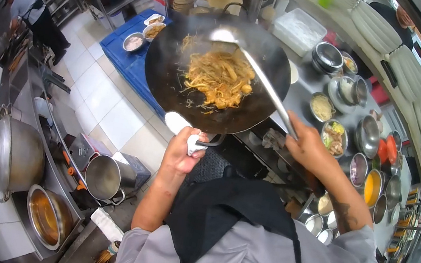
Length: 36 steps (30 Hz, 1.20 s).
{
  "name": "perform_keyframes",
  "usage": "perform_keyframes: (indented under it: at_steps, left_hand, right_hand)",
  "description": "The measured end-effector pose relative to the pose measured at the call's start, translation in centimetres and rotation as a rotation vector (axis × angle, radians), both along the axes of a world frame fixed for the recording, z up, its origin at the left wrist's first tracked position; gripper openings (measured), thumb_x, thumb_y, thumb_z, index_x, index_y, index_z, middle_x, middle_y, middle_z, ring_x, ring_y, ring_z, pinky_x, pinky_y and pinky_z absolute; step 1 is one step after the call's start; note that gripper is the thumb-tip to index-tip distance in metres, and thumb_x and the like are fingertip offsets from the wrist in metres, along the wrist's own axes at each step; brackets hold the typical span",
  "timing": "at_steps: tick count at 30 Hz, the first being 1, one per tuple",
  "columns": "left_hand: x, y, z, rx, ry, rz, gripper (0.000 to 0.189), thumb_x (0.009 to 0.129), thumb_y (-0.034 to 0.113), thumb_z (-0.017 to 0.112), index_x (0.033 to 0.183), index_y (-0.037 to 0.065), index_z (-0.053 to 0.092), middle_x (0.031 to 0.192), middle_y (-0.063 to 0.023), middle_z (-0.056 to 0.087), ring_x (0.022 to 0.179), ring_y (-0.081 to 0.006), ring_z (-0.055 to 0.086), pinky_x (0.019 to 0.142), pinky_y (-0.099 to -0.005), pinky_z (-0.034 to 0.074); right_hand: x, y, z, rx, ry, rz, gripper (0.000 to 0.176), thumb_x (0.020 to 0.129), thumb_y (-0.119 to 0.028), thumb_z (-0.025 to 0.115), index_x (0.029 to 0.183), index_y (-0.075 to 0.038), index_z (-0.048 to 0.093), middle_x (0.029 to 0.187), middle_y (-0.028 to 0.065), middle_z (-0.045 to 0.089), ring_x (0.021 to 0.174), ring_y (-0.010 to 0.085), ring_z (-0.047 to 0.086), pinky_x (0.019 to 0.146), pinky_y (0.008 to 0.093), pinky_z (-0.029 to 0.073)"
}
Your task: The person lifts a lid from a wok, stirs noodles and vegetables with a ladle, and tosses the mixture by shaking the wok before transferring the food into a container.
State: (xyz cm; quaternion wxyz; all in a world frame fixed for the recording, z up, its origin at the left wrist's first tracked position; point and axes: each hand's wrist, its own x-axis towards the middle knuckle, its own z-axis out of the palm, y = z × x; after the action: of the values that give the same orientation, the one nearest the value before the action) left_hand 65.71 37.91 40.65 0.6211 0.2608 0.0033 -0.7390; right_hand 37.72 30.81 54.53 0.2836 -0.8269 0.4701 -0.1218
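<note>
A large black wok (161,76) is in front of me, with noodles (222,78) and pieces of other food heaped in its middle. My left hand (183,148) is closed around the wok's near handle (214,142), with a folded white cloth (177,122) between hand and metal. In my right hand (310,142) is the long handle of a metal wok ladle (268,88). Its pale, shiny head (224,35) rests over the far side of the wok, beyond the noodles. A little haze hangs over the food.
Right of the wok, a steel counter holds several bowls, among them one of pale noodles (322,107) and one of orange liquid (373,186). A blue surface (130,76) lies left. Pots (105,176) stand lower left. Another person (38,13) works far left.
</note>
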Motion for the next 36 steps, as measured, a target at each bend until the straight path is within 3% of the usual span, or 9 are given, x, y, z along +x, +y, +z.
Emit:
perform_keyframes:
  at_steps: [6,13,16,19,23,24,27,30,36]
  left_hand:
    - [0.6,0.0,0.4,-0.031,-0.053,0.036,0.01,0.081,0.007,0.052,0.089,0.006,0.048,0.077,-0.0068,0.054,0.066,-0.0113,0.055,0.038,-0.0217,0.033]
    - [1.6,1.3,0.5,-0.059,-0.121,0.047,0.012,0.081,0.007,0.052,0.092,0.007,0.048,0.078,-0.0063,0.054,0.066,-0.0111,0.055,0.037,-0.0215,0.032]
    - [1.6,1.3,0.6,-0.046,-0.17,0.073,0.011,0.081,0.007,0.052,0.091,0.008,0.048,0.077,-0.0061,0.055,0.065,-0.011,0.055,0.037,-0.0215,0.032]
    - [2.4,1.2,-0.1,-0.019,-0.12,0.065,0.01,0.081,0.007,0.052,0.09,0.008,0.048,0.076,-0.006,0.055,0.065,-0.0112,0.055,0.037,-0.0218,0.032]
    - [3.1,1.7,-1.5,-0.012,-0.088,0.067,0.01,0.081,0.007,0.052,0.089,0.008,0.048,0.076,-0.0062,0.055,0.065,-0.0114,0.055,0.037,-0.022,0.032]
    - [3.1,1.7,-1.6,-0.012,-0.096,0.071,0.009,0.081,0.007,0.053,0.089,0.008,0.048,0.076,-0.0062,0.055,0.065,-0.0115,0.056,0.038,-0.0221,0.032]
    - [3.0,1.8,-1.2,0.005,-0.13,0.083,0.009,0.081,0.008,0.053,0.088,0.007,0.048,0.075,-0.0064,0.054,0.065,-0.0115,0.056,0.038,-0.0221,0.032]
    - [3.0,2.0,-0.6,-0.007,-0.161,0.091,0.009,0.081,0.008,0.053,0.088,0.007,0.047,0.075,-0.0066,0.054,0.065,-0.0115,0.056,0.038,-0.0222,0.032]
    - [3.8,1.9,-1.3,-0.025,-0.078,0.096,0.007,0.081,0.007,0.053,0.086,0.005,0.049,0.074,-0.0067,0.055,0.064,-0.0128,0.057,0.038,-0.0233,0.032]
  right_hand:
    - [-1.6,-3.0,-2.1,-0.347,-0.145,-0.024,0.047,0.085,-0.01,0.055,0.13,0.0,0.043,0.099,0.0288,0.057,0.091,0.0403,0.058,0.08,0.0428,0.045]
    - [1.4,-8.6,-4.9,-0.28,-0.011,-0.112,0.041,0.087,-0.012,0.054,0.125,0.0,0.046,0.082,0.0277,0.061,0.077,0.0423,0.06,0.07,0.0456,0.046]
    - [5.5,-7.8,-6.8,-0.276,-0.001,-0.116,0.038,0.088,-0.011,0.052,0.122,0.004,0.046,0.081,0.0279,0.061,0.077,0.0427,0.06,0.069,0.0476,0.045]
    - [6.3,-4.1,-5.9,-0.199,0.0,0.153,0.042,0.09,-0.013,0.051,0.125,0.009,0.043,0.085,0.0283,0.062,0.08,0.0411,0.062,0.072,0.0469,0.047]
    - [5.0,-1.4,-2.8,-0.325,0.022,0.133,0.045,0.091,-0.015,0.051,0.131,0.003,0.042,0.086,0.0262,0.064,0.081,0.0373,0.064,0.073,0.0445,0.047]
    - [4.8,-1.6,-1.7,-0.076,0.093,-0.076,0.045,0.091,-0.014,0.052,0.131,0.003,0.042,0.084,0.0261,0.064,0.08,0.0377,0.064,0.072,0.0446,0.047]
    - [3.5,-5.7,-3.6,-0.33,0.102,0.004,0.037,0.09,-0.015,0.05,0.123,0.004,0.047,0.081,0.0265,0.063,0.08,0.0396,0.063,0.071,0.0447,0.047]
    - [5.5,-6.6,-6.9,-0.341,0.025,-0.055,0.034,0.091,-0.016,0.049,0.118,0.005,0.049,0.082,0.0293,0.061,0.082,0.042,0.062,0.071,0.0457,0.047]
    - [7.6,0.2,-2.1,-0.156,0.111,0.049,0.04,0.09,-0.015,0.054,0.124,0.005,0.047,0.091,0.0304,0.061,0.086,0.0373,0.063,0.077,0.0398,0.047]
